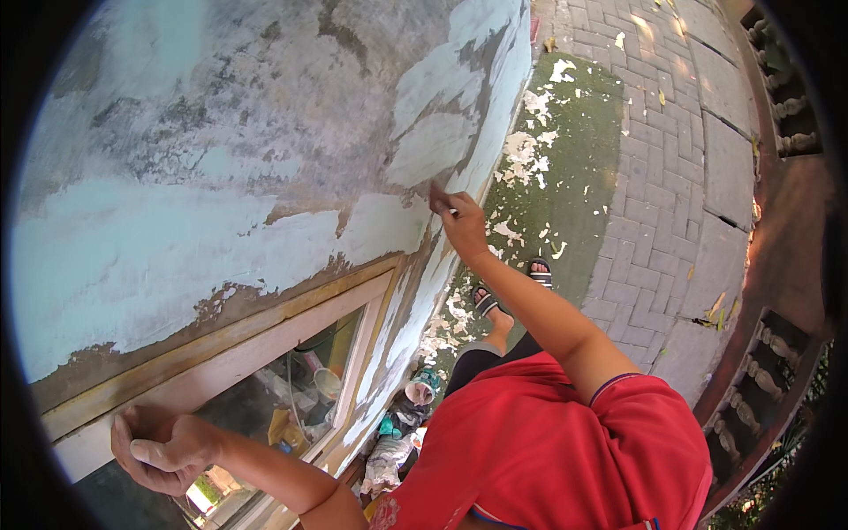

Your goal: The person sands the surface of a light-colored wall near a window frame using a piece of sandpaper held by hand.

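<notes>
My right hand [466, 224] is raised to the wall [318, 132] just above the window's upper corner. Its fingers are closed on a small tool [454, 212]; only a pale end shows, so its kind is unclear. The wall has light blue paint with bare grey and brown patches where the coating is gone. Lower left, my left hand [162, 450] is curled and dusty, thumb apart from the fingers, with nothing visible in it. It is at the pale window frame [232, 371], and its fingertips seem to touch the frame.
Paint flakes [520, 156] litter a green mat [583, 132] along the wall's foot. Beyond it runs grey block paving [656, 179], then a low baluster railing [762, 351]. Beside my legs lie a bucket [423, 387] and plastic bags [387, 460]. Sandalled feet [487, 301] stand on the mat.
</notes>
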`<move>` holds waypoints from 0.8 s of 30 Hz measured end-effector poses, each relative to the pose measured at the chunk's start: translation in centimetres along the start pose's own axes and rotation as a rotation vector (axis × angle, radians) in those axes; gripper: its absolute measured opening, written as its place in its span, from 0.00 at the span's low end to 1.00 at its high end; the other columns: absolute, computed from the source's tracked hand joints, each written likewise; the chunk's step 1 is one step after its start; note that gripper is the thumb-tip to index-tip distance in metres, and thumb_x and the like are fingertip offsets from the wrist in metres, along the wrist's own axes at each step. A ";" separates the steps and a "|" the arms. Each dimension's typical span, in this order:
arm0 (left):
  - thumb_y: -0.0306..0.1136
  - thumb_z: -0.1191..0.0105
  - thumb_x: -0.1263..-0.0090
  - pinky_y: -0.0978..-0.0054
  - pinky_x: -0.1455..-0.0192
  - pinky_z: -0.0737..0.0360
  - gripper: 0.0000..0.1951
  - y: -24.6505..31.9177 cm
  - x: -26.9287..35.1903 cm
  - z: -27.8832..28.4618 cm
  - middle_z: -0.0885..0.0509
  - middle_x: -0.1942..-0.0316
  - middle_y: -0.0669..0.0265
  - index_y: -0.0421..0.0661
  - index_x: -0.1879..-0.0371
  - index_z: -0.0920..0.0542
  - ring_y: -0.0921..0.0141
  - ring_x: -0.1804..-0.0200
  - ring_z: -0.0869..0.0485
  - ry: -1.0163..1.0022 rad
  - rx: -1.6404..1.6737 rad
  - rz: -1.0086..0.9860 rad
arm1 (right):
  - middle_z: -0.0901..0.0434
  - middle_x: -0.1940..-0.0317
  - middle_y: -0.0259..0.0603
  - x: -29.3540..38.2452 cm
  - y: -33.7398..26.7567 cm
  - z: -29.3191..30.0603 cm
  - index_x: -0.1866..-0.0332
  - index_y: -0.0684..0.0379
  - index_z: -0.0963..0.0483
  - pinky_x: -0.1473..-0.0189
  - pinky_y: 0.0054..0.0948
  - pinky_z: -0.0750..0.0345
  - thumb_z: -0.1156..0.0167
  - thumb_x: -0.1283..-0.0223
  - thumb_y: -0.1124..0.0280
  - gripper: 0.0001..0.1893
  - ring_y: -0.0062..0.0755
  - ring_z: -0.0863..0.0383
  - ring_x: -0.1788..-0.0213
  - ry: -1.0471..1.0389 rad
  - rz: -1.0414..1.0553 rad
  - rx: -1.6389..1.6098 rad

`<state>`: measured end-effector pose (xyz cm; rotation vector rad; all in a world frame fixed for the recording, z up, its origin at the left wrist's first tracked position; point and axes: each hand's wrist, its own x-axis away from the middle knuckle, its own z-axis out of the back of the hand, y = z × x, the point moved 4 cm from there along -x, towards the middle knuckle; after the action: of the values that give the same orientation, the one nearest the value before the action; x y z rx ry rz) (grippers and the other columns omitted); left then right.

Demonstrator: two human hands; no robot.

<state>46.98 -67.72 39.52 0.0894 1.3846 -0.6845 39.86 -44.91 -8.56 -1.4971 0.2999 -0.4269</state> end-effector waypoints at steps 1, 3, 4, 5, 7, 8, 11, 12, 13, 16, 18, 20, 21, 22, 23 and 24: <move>0.28 0.56 0.25 0.75 0.68 0.19 0.15 0.1 0.2 -0.3 0.17 0.67 0.51 0.27 0.63 0.20 0.66 0.71 0.20 -0.017 -0.009 0.006 | 0.19 0.65 0.54 -0.8 2.3 1.0 0.61 0.66 0.18 0.59 0.40 0.22 0.37 0.41 0.67 0.11 0.54 0.18 0.62 0.026 -0.042 0.149; 0.28 0.57 0.25 0.74 0.68 0.20 0.14 0.2 0.4 -0.8 0.17 0.65 0.49 0.27 0.61 0.20 0.65 0.71 0.20 -0.025 -0.019 0.014 | 0.18 0.66 0.55 -2.1 6.4 1.5 0.63 0.66 0.18 0.59 0.42 0.23 0.37 0.42 0.66 0.12 0.55 0.18 0.62 0.025 -0.150 0.327; 0.28 0.57 0.25 0.74 0.68 0.20 0.14 0.2 0.3 -0.9 0.17 0.65 0.49 0.27 0.61 0.20 0.65 0.71 0.20 -0.020 -0.022 0.015 | 0.18 0.66 0.56 -2.6 7.7 1.2 0.64 0.66 0.19 0.60 0.42 0.23 0.37 0.42 0.65 0.13 0.55 0.18 0.63 -0.005 -0.215 0.355; 0.27 0.57 0.25 0.74 0.68 0.20 0.14 0.2 0.2 -1.1 0.17 0.65 0.49 0.27 0.61 0.20 0.65 0.71 0.20 -0.015 -0.026 0.016 | 0.18 0.67 0.56 -3.2 9.0 1.2 0.65 0.66 0.19 0.60 0.43 0.23 0.37 0.43 0.64 0.13 0.55 0.18 0.63 -0.035 -0.279 0.382; 0.27 0.57 0.26 0.75 0.68 0.20 0.14 0.3 0.0 -1.1 0.17 0.66 0.49 0.27 0.61 0.20 0.65 0.71 0.20 -0.023 -0.032 -0.008 | 0.17 0.69 0.57 -3.8 8.3 -0.3 0.65 0.66 0.19 0.60 0.44 0.23 0.37 0.44 0.63 0.14 0.57 0.18 0.64 -0.050 -0.258 0.341; 0.27 0.57 0.26 0.75 0.69 0.20 0.14 0.5 -0.1 -1.4 0.17 0.66 0.49 0.27 0.61 0.20 0.65 0.71 0.20 -0.023 -0.031 -0.018 | 0.17 0.70 0.58 -4.0 7.8 -0.9 0.65 0.66 0.19 0.59 0.44 0.23 0.37 0.44 0.62 0.15 0.58 0.18 0.64 -0.052 -0.248 0.323; 0.28 0.55 0.25 0.76 0.67 0.21 0.15 0.6 0.1 -1.5 0.17 0.69 0.54 0.27 0.65 0.19 0.68 0.70 0.20 0.013 0.018 -0.001 | 0.17 0.74 0.54 -3.8 4.5 -2.2 0.64 0.67 0.19 0.62 0.41 0.23 0.37 0.42 0.63 0.14 0.51 0.16 0.68 -0.079 -0.166 0.220; 0.28 0.56 0.25 0.76 0.68 0.21 0.15 0.4 0.2 -1.0 0.17 0.69 0.54 0.27 0.65 0.19 0.68 0.70 0.20 0.004 0.004 -0.004 | 0.18 0.75 0.53 -3.2 2.9 -2.3 0.64 0.67 0.18 0.63 0.39 0.22 0.37 0.41 0.63 0.14 0.47 0.16 0.69 -0.111 -0.133 0.153; 0.28 0.56 0.25 0.76 0.68 0.21 0.15 0.2 0.3 -0.5 0.17 0.69 0.54 0.27 0.65 0.19 0.68 0.70 0.20 -0.008 -0.012 -0.007 | 0.18 0.77 0.51 -2.5 1.0 -2.1 0.64 0.67 0.18 0.64 0.38 0.22 0.37 0.41 0.62 0.15 0.44 0.15 0.70 -0.146 -0.102 0.085; 0.28 0.56 0.26 0.76 0.68 0.22 0.16 0.3 0.2 -0.5 0.17 0.70 0.55 0.26 0.65 0.19 0.68 0.71 0.21 0.002 -0.012 -0.009 | 0.18 0.79 0.46 -2.8 2.0 0.3 0.64 0.66 0.18 0.65 0.34 0.22 0.37 0.39 0.62 0.15 0.34 0.16 0.71 -0.120 -0.179 0.046; 0.28 0.56 0.26 0.76 0.69 0.23 0.16 0.4 0.1 -0.9 0.17 0.70 0.55 0.27 0.66 0.19 0.68 0.71 0.21 0.008 -0.004 -0.011 | 0.18 0.79 0.45 -3.6 5.7 1.5 0.67 0.65 0.17 0.64 0.33 0.21 0.37 0.40 0.61 0.15 0.34 0.16 0.73 -0.084 -0.286 0.096; 0.28 0.56 0.26 0.76 0.69 0.23 0.16 0.7 -0.3 -1.4 0.17 0.70 0.55 0.27 0.67 0.19 0.68 0.72 0.21 0.022 0.004 -0.021 | 0.17 0.79 0.44 -4.4 8.6 1.5 0.68 0.65 0.17 0.64 0.34 0.21 0.37 0.41 0.60 0.16 0.35 0.16 0.74 -0.090 -0.297 0.296; 0.28 0.56 0.26 0.76 0.70 0.23 0.16 0.7 -0.3 -1.4 0.17 0.70 0.55 0.27 0.67 0.19 0.68 0.72 0.21 0.021 0.001 -0.020 | 0.17 0.80 0.44 -4.5 8.7 1.3 0.69 0.65 0.17 0.64 0.34 0.21 0.37 0.41 0.59 0.16 0.36 0.16 0.74 -0.104 -0.308 0.395; 0.28 0.56 0.26 0.76 0.70 0.23 0.16 0.7 -0.2 -1.4 0.18 0.70 0.55 0.27 0.67 0.19 0.68 0.72 0.22 0.021 -0.001 -0.018 | 0.17 0.79 0.48 -4.8 8.8 0.8 0.70 0.65 0.17 0.63 0.37 0.21 0.38 0.43 0.60 0.16 0.41 0.16 0.72 -0.116 -0.314 0.343; 0.28 0.56 0.26 0.76 0.70 0.23 0.16 0.8 -0.3 -1.6 0.18 0.70 0.55 0.27 0.67 0.19 0.69 0.72 0.22 0.024 0.000 -0.016 | 0.17 0.78 0.51 -5.2 8.6 0.1 0.71 0.66 0.18 0.62 0.41 0.21 0.39 0.44 0.61 0.16 0.47 0.16 0.70 -0.125 -0.320 0.291; 0.29 0.56 0.26 0.76 0.70 0.24 0.16 0.9 -0.3 -1.8 0.18 0.70 0.55 0.27 0.67 0.19 0.69 0.72 0.22 0.022 0.000 -0.024 | 0.18 0.77 0.54 -5.4 8.2 -0.4 0.72 0.66 0.18 0.61 0.44 0.21 0.39 0.46 0.62 0.15 0.53 0.15 0.68 -0.134 -0.328 0.240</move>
<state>45.85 -66.07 39.10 0.0809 1.4085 -0.7056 35.59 -42.69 -17.18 -1.3322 -0.1044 -0.5979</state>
